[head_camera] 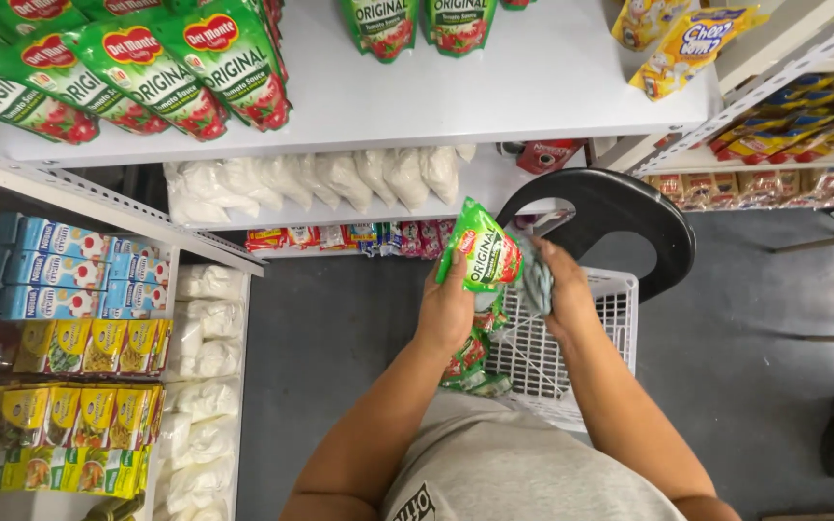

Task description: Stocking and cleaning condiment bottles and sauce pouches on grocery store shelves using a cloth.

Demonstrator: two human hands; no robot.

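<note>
My left hand (448, 307) grips a green sauce pouch (484, 247) with a red tomato picture, held upright above a white plastic basket (620, 314). My right hand (557, 280) presses a crumpled grey cloth (537, 282) against the pouch's right side. More green pouches (475, 359) lie in the basket under my left wrist. The basket's black handle (629, 207) arches behind my hands.
A white shelf (494, 82) ahead carries rows of green sauce pouches (161, 72). Below it lie clear bags of white powder (320, 178) and small sachets (349, 237). Blue boxes (69, 270) and yellow packets (79, 415) fill the left rack. Snack packs (793, 125) stand at right. Grey floor (330, 328).
</note>
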